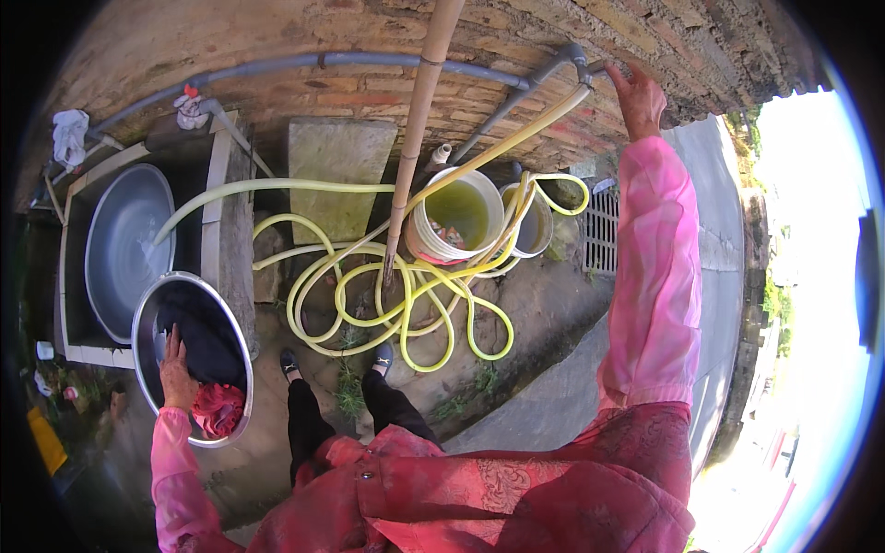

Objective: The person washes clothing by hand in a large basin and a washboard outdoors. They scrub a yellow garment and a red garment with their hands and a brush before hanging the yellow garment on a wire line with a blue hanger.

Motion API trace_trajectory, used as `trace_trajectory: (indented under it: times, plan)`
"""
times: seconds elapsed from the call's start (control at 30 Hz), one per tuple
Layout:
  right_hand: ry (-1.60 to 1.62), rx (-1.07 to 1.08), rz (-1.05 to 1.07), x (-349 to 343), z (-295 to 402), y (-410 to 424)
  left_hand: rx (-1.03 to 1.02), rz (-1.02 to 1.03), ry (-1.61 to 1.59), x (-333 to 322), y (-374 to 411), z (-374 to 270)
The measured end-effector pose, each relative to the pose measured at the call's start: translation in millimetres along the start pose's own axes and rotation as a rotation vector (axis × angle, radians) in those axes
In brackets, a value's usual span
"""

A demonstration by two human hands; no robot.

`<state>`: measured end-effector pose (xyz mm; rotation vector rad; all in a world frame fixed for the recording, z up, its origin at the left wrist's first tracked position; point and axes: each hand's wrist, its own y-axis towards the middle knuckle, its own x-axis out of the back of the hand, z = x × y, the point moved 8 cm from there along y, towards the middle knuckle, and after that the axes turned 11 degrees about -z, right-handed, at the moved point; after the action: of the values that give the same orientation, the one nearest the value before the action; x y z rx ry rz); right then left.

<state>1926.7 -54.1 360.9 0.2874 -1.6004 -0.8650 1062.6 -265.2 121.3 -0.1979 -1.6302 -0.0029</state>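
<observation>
My left hand reaches into a metal basin at the lower left, its fingers spread over dark cloth; bunched red cloth lies beside it. My right hand is raised to the brick wall at the upper right, fingers at the tap end of a grey pipe; its exact hold is unclear. A yellow hose runs down from that pipe and lies in loops on the ground. A pale hose end hangs into a large grey basin holding water, inside a tiled sink.
A bamboo pole stands upright amid the hose loops. Behind them are a white bucket of greenish water, a smaller bucket and a stone slab. A floor grate lies at the right. The tiled sink rim borders the large basin.
</observation>
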Motion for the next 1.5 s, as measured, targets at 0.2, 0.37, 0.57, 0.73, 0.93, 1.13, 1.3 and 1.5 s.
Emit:
trace_trajectory:
  times: [0.2, 0.37, 0.57, 0.73, 0.93, 1.13, 1.3, 1.5]
  plan:
    - [-0.003, 0.069, 0.166, -33.1, 9.5, 3.5, -0.003, -0.051, -0.033, -9.2, -2.6, 10.5]
    - [-0.133, 0.057, 0.238, -25.8, 10.6, 11.7, 0.006, -0.027, 0.033, -9.6, 3.1, 3.7]
    - [-0.185, 0.011, -0.006, -27.1, 25.8, 17.1, 0.034, -0.051, 0.031, -30.6, -22.6, 35.7]
    - [0.506, -0.142, 0.049, 21.7, 3.3, -72.3, -0.015, -0.051, 0.014, -0.7, 8.6, -4.3]
    - [1.078, -0.531, 1.055, 20.3, 187.8, -382.4, 0.031, 0.009, 0.061, -9.3, -3.2, 3.7]
    - [1.157, -0.216, 1.448, 121.7, 404.7, -515.8, -0.032, -0.009, -0.061, -7.7, -2.7, 13.8]
    - [1.237, 0.317, 0.93, 179.3, 509.3, -468.3, -0.059, -0.141, -0.339, 35.0, -15.6, 20.9]
    - [1.111, 0.2, 1.013, 185.1, 554.2, -485.2, 0.176, -0.379, -0.429, 38.1, -102.5, 48.8]
